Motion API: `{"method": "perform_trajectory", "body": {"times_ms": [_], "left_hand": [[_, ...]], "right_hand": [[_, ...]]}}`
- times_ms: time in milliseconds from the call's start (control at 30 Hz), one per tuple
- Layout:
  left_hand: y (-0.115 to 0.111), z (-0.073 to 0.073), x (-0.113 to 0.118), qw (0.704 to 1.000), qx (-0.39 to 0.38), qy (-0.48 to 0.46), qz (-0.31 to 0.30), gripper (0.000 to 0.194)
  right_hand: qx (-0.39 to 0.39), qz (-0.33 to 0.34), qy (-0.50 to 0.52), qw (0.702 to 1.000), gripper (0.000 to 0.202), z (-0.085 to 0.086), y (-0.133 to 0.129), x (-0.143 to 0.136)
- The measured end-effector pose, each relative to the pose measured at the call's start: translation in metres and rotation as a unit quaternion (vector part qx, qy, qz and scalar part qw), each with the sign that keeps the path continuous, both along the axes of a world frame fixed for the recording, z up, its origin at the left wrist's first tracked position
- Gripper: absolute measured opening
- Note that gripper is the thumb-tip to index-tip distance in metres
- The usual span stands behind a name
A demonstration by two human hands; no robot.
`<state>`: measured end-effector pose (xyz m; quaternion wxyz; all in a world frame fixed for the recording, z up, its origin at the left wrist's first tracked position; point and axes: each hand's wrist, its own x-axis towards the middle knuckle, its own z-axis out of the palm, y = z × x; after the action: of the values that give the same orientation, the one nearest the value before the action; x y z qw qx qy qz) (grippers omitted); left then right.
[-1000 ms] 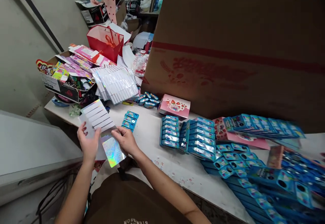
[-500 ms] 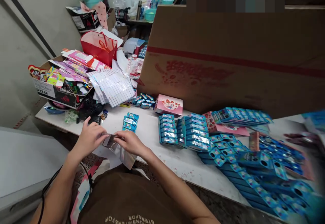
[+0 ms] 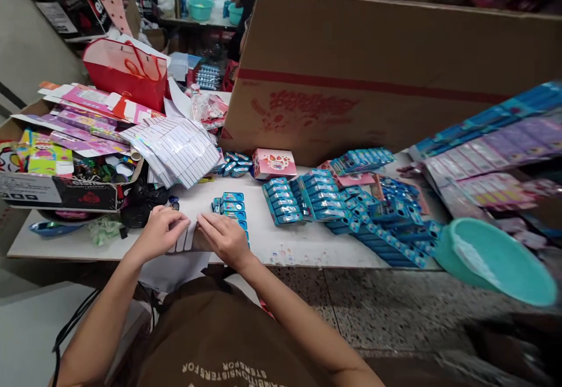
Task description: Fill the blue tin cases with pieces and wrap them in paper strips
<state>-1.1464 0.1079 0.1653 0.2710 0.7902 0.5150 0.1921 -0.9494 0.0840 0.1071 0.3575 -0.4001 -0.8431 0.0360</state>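
Low in the middle of the head view, a pale, glossy sheet [image 3: 187,242] lies between my hands at the table's front edge. My left hand [image 3: 160,233] has its fingers pressed together at the sheet's left side. On the right side, my right hand [image 3: 225,237] is closed with its fingertips on the sheet. Small blue boxes [image 3: 232,198] stand in a column just behind my right hand. A black plastic bag [image 3: 141,202] lies behind my left hand.
White-backed sheets [image 3: 180,150] and a filled carton [image 3: 65,191] stand left. A pink box [image 3: 274,163] and rows of blue boxes [image 3: 325,197] sit right, before a large cardboard panel [image 3: 351,65]. A turquoise basin [image 3: 504,264] is far right.
The view has swung right, bringing the turquoise basin in. The sheet between my hands, tilted and hanging before, now lies flatter at the table edge.
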Motion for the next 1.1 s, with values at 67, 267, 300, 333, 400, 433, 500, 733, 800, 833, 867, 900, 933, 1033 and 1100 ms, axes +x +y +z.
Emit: {"method": "perform_trajectory", "body": {"times_ms": [67, 267, 300, 333, 400, 433, 500, 733, 800, 833, 867, 900, 933, 1033, 1100], "left_hand": [[0.007, -0.002, -0.003, 1.000, -0.018, -0.013, -0.013, 0.035], [0.017, -0.008, -0.009, 0.997, -0.040, -0.060, -0.006, 0.032], [0.018, -0.009, -0.010, 0.997, -0.044, -0.064, -0.002, 0.032], [0.018, -0.010, -0.010, 0.997, -0.048, -0.067, -0.002, 0.032], [0.018, -0.011, -0.012, 0.996, -0.056, -0.073, -0.004, 0.032], [0.018, -0.010, -0.012, 0.995, -0.057, -0.077, -0.005, 0.032], [0.018, -0.008, -0.013, 0.995, -0.054, -0.084, -0.003, 0.031], [0.017, -0.003, -0.011, 0.994, -0.036, -0.099, 0.011, 0.030], [0.016, -0.003, -0.010, 0.995, -0.037, -0.093, 0.012, 0.031], [0.016, -0.003, -0.010, 0.995, -0.041, -0.088, 0.011, 0.032], [0.016, -0.003, -0.009, 0.995, -0.048, -0.084, 0.010, 0.032], [0.016, -0.002, -0.009, 0.995, -0.057, -0.079, 0.009, 0.032], [0.015, -0.002, -0.008, 0.995, -0.068, -0.075, 0.008, 0.033], [0.015, 0.000, -0.006, 0.994, -0.090, -0.066, 0.003, 0.035], [0.015, 0.000, -0.005, 0.995, -0.085, -0.047, -0.005, 0.035]], "right_hand": [[0.000, -0.017, 0.010, 1.000, 0.034, -0.003, -0.001, -0.006], [0.008, -0.047, 0.028, 0.998, 0.030, -0.009, -0.003, -0.017], [0.010, -0.046, 0.032, 0.998, 0.029, -0.009, -0.003, -0.017], [0.013, -0.044, 0.037, 0.998, 0.028, -0.009, -0.003, -0.018], [0.019, -0.046, 0.051, 0.997, 0.028, -0.008, -0.002, -0.019], [0.021, -0.050, 0.058, 0.997, 0.028, -0.006, -0.001, -0.019], [0.012, -0.066, 0.068, 0.995, 0.030, -0.003, 0.001, -0.021], [0.014, -0.075, 0.069, 0.995, 0.030, 0.002, 0.003, -0.021], [0.043, -0.072, 0.059, 0.995, 0.030, 0.001, 0.002, -0.020], [0.057, -0.071, 0.054, 0.994, 0.030, 0.001, 0.001, -0.019], [0.067, -0.072, 0.048, 0.994, 0.029, 0.000, 0.001, -0.018], [0.073, -0.073, 0.042, 0.994, 0.028, 0.000, 0.000, -0.018], [0.076, -0.074, 0.038, 0.994, 0.027, -0.001, 0.000, -0.017], [0.084, -0.077, 0.041, 0.993, 0.023, -0.004, -0.001, -0.015], [0.077, -0.081, 0.052, 0.992, 0.021, -0.006, 0.000, -0.015]]}}
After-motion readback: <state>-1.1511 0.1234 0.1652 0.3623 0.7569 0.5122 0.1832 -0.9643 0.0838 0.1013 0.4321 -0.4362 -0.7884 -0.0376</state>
